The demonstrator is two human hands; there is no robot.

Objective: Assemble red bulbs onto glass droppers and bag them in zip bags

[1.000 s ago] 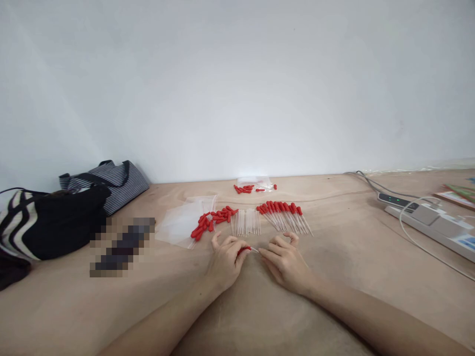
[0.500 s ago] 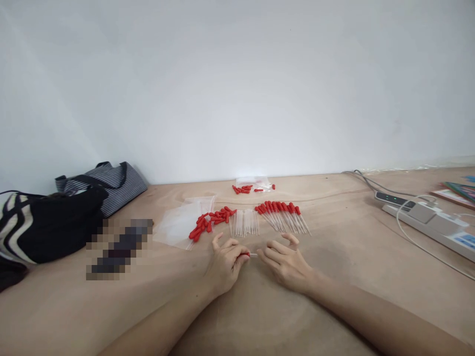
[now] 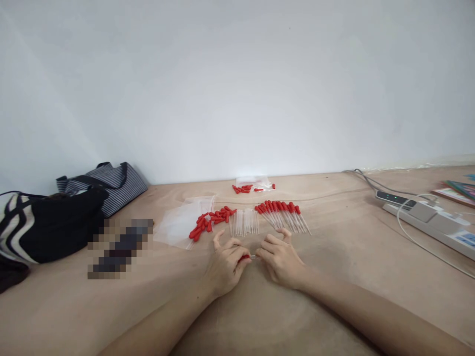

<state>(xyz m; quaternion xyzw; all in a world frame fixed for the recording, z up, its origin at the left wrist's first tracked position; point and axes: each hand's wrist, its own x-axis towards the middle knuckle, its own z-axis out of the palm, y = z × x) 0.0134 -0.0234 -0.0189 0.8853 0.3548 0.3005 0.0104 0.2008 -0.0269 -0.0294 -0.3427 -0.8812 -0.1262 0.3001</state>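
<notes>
My left hand (image 3: 227, 264) pinches a red rubber bulb (image 3: 244, 257) between thumb and fingers. A thin clear tube (image 3: 253, 257) runs from the bulb to my right hand (image 3: 278, 259), whose fingertips are closed on it. Beyond my hands, a row of bare clear tubes (image 3: 245, 223) lies on the table. To its right are several tubes with red bulbs on their ends (image 3: 284, 215), fanned out side by side. Loose red bulbs (image 3: 202, 225) lie in a heap to the left, partly on clear plastic bags (image 3: 176, 225).
Near the wall lie more red bulbs (image 3: 243, 189) and a small plastic bag (image 3: 256, 181). A striped bag (image 3: 124, 185) and a black bag (image 3: 67, 232) stand left, beside a blurred dark object (image 3: 122, 249). At right are a power strip (image 3: 438, 225) with cables and flat colourful items (image 3: 454, 193).
My right hand has shifted slightly left, and its fingers have curled in more around the tube. The bulb shows a little more between my left fingers.
</notes>
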